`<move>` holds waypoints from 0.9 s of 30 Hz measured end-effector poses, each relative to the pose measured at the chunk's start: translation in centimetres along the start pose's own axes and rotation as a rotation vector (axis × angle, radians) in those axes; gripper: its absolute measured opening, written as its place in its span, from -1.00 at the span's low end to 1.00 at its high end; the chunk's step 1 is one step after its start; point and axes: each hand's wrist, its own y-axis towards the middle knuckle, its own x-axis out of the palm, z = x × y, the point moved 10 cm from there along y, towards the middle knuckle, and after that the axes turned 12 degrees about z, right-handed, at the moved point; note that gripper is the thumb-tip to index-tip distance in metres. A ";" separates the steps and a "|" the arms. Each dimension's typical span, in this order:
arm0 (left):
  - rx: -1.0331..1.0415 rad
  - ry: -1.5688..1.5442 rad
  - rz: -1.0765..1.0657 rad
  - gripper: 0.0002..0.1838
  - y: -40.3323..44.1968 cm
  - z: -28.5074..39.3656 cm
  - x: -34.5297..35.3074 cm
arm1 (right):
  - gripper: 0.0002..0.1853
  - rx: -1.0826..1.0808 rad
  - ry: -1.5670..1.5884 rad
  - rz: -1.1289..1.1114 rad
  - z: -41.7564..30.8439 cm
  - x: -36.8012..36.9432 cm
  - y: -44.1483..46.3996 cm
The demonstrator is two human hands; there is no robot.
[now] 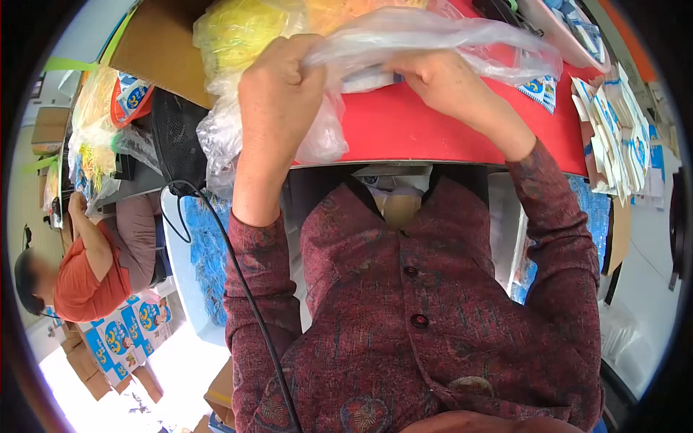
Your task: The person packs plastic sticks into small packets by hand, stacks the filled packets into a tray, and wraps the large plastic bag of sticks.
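A clear plastic bag (433,32) stretches across the top of the red tabletop (419,131). My left hand (280,83) is closed in a fist around the bag's left part. To its right, the bent fingers of my right hand (442,81) pinch the bag's lower edge; the fingertips are partly hidden by the film. Behind my left hand lies a clear bag of yellow strips (234,40), with orange material beside it. A small blue and white packet (540,92) lies right of my right hand, partly under the bag.
A pale tub of blue packets (588,36) stands at the back right, above a stack of white printed cartons (617,137). A cardboard box (160,47) and black mesh bag (177,137) are on the left. Another person (90,267) sits farther left. A black cable (245,296) hangs by my left arm.
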 end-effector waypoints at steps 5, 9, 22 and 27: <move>-0.204 -0.132 -0.235 -0.70 -1.8 -1.9 1.8 | -0.84 0.206 0.212 -0.077 -0.2 -0.6 0.6; -0.138 -0.205 -0.301 -0.68 -2.7 -2.2 2.0 | -0.84 0.273 0.667 0.033 -1.8 -5.4 -0.4; -0.787 -0.785 -0.350 -0.81 -4.2 -3.5 2.1 | -0.84 0.266 0.241 0.086 1.7 -1.6 0.0; -0.763 -0.763 -0.055 -0.78 -2.6 -3.7 0.7 | -0.81 0.048 0.066 0.033 0.3 1.9 1.3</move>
